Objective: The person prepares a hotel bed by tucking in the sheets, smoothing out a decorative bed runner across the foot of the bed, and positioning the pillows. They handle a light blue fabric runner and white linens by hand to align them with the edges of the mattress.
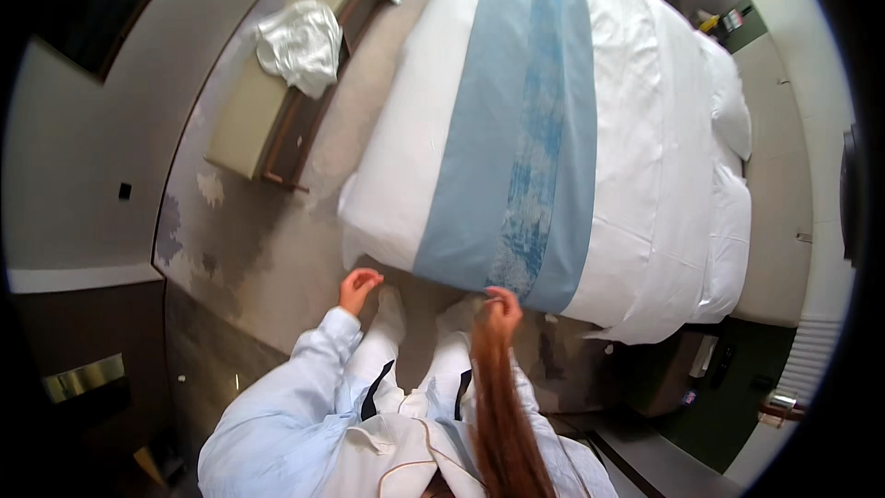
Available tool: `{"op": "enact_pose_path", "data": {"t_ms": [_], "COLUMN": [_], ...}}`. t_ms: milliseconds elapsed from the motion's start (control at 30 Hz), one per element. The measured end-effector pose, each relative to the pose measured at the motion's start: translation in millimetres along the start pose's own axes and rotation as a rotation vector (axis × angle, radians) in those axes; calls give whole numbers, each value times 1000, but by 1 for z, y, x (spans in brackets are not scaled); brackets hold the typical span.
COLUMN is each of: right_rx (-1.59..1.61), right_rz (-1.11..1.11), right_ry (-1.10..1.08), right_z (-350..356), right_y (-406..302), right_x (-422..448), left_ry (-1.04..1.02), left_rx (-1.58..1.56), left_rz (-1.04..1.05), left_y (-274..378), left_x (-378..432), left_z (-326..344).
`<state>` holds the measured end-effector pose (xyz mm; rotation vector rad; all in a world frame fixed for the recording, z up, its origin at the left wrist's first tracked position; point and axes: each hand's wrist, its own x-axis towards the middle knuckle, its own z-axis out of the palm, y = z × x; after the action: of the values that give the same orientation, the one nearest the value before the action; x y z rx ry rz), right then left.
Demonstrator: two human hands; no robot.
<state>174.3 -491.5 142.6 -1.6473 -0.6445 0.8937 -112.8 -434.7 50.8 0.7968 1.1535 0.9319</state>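
Note:
A bed spreads out before me, with white bedding (pixel 626 152) and a blue bed runner (pixel 477 152) laid across it. My left hand (pixel 359 289) is off the near foot corner of the bed, its fingers curled and nothing visible in them. At the runner's near edge is my right hand (pixel 503 308), thumb and fingers close together; whether they pinch the cloth cannot be told. Long hair hangs over the right wrist and forearm. White pillows (pixel 727 242) lie at the head end, on the right.
A long upholstered bench (pixel 242 131) stands beyond the foot of the bed, a crumpled white cloth (pixel 301 45) on it. A dark nightstand (pixel 664 370) is at lower right, beside the bed. Patterned carpet (pixel 276 277) covers the floor.

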Motion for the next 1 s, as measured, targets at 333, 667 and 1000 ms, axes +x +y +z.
{"op": "enact_pose_path", "data": {"t_ms": [333, 667, 1000], "right_rx": [223, 840, 994], "right_rz": [52, 715, 757], "right_ry": [-843, -413, -522], "right_z": [240, 319, 465], "right_y": [-99, -107, -216], "right_x": [-20, 98, 181], "left_ry": [470, 797, 588], "left_rx": [-234, -430, -498], "left_rz": [-46, 90, 108], "left_y": [197, 261, 362], "left_x": [-59, -3, 169], "left_z": [-136, -228, -258]}}
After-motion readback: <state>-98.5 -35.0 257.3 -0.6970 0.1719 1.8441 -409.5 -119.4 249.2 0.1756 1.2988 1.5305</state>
